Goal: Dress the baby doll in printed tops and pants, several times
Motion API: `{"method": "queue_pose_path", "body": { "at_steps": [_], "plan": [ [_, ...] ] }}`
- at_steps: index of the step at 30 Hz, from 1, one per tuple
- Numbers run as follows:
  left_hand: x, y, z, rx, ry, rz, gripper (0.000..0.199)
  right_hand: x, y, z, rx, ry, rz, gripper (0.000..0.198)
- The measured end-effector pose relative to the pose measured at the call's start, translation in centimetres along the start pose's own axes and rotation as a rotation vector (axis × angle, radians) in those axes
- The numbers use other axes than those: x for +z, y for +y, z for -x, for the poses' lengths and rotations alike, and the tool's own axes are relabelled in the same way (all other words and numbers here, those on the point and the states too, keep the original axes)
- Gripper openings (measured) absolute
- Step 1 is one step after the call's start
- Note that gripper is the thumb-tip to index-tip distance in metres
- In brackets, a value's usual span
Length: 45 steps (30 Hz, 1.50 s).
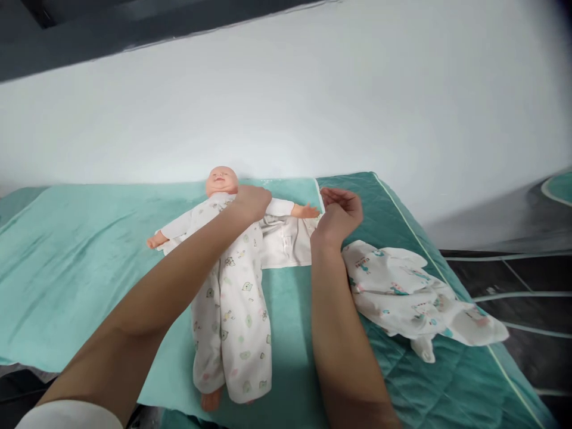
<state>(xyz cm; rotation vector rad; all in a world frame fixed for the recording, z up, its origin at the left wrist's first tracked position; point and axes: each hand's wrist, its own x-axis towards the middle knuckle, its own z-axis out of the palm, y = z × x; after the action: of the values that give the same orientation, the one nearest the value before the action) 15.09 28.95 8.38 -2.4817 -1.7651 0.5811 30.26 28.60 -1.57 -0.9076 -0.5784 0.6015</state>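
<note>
a doll (239,280) in a printed white outfit (245,351) lies face up on a pale green sheet (89,256), head at the far side, arms spread. the left hand (253,201) is at its neck and shoulder; its fingers are hidden, so i cannot tell whether they grip. the right hand (340,214) is just beyond the doll's hand on the right, fingers curled; whether it pinches cloth, i cannot tell. between them, an open shirt (286,250) lies spread under the doll's arm. another crumpled garment (397,292) lies to the right on the dark green quilt (451,381). the step looks like dressing; the next move probably calls for guiding that arm gently through a sleeve.
</note>
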Motion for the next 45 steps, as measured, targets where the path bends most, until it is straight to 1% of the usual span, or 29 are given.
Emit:
{"method": "queue_pose_path", "body": {
  "at_steps": [1, 3, 6, 8, 10, 11, 13, 15, 16, 18, 19, 21, 24, 26, 29, 34, 36, 38, 41, 43, 45],
  "plan": [
    [0.2, 0.5, -0.4, 0.013, -0.001, 0.002, 0.038, 0.2, -0.4, 0.4, -0.046, 0.002, 0.019, 0.030],
    [0.5, 1.3, -1.0, 0.041, -0.001, 0.016, 0.035, 0.9, -1.0, 1.7, -0.097, -0.064, 0.112, 0.027],
    [0.6, 1.5, -0.5, 0.085, 0.028, 0.068, 0.034, 2.2, -1.0, 4.0, -0.101, -0.285, 0.307, 0.027],
    [0.8, 0.4, 1.0, 0.106, 0.091, 0.135, 0.032, 3.1, -0.7, 5.7, -0.089, -0.463, 0.373, 0.030],
    [1.9, -1.4, 3.3, 0.096, 0.215, 0.258, 0.029, 3.9, -0.5, 7.3, -0.071, -0.617, 0.371, 0.030],
    [2.8, -2.5, 4.6, 0.076, 0.310, 0.351, 0.029, 4.2, -0.4, 8.0, -0.061, -0.682, 0.364, 0.031],
    [5.4, -4.6, 7.0, 0.016, 0.539, 0.570, 0.029, 4.8, -0.2, 9.3, -0.039, -0.812, 0.364, 0.034],
    [8.5, -6.3, 8.7, -0.087, 0.768, 0.824, 0.029, 5.0, -0.2, 10.0, -0.024, -0.917, 0.375, 0.038],
    [10.0, -7.0, 9.2, -0.130, 0.846, 0.930, 0.030, 5.0, -0.2, 10.1, -0.017, -0.957, 0.376, 0.040],
    [12.3, -8.0, 9.6, -0.187, 0.881, 1.112, 0.031, 4.9, -0.2, 10.0, 0.003, -1.012, 0.383, 0.042],
    [13.1, -8.3, 9.6, -0.204, 0.866, 1.184, 0.032, 4.9, -0.3, 9.8, 0.023, -1.033, 0.388, 0.044],
    [13.7, -8.7, 9.3, -0.221, 0.823, 1.290, 0.032, 4.6, -0.5, 9.4, 0.080, -1.067, 0.397, 0.049],
    [13.4, -8.8, 9.0, -0.197, 0.799, 1.354, 0.028, 4.4, -0.8, 9.1, 0.155, -1.092, 0.397, 0.056],
    [13.1, -8.8, 9.0, -0.175, 0.795, 1.344, 0.025, 4.4, -1.0, 9.0, 0.163, -1.104, 0.405, 0.058],
    [13.0, -8.7, 9.2, -0.164, 0.804, 1.266, 0.021, 4.3, -1.1, 9.1, 0.160, -1.110, 0.430, 0.056],
    [13.1, -8.4, 9.4, -0.156, 0.871, 1.126, 0.011, 4.4, -1.1, 9.2, 0.149, -1.098, 0.478, 0.046],
    [13.1, -8.3, 9.4, -0.151, 0.881, 1.073, 0.014, 4.5, -1.3, 9.2, 0.112, -1.091, 0.504, 0.043],
    [13.0, -8.2, 9.4, -0.139, 0.885, 1.027, 0.018, 4.6, -1.5, 9.4, 0.044, -1.087, 0.527, 0.039],
    [13.0, -8.3, 9.4, -0.097, 0.913, 0.957, 0.021, 4.7, -2.0, 9.9, -0.116, -1.053, 0.543, 0.034],
    [13.1, -8.5, 9.4, -0.056, 0.934, 0.880, 0.019, 4.9, -2.4, 10.4, -0.237, -1.034, 0.560, 0.030],
    [13.2, -8.7, 9.4, -0.010, 0.948, 0.793, 0.016, 5.0, -2.7, 10.9, -0.334, -1.044, 0.567, 0.024]
  ]
}}
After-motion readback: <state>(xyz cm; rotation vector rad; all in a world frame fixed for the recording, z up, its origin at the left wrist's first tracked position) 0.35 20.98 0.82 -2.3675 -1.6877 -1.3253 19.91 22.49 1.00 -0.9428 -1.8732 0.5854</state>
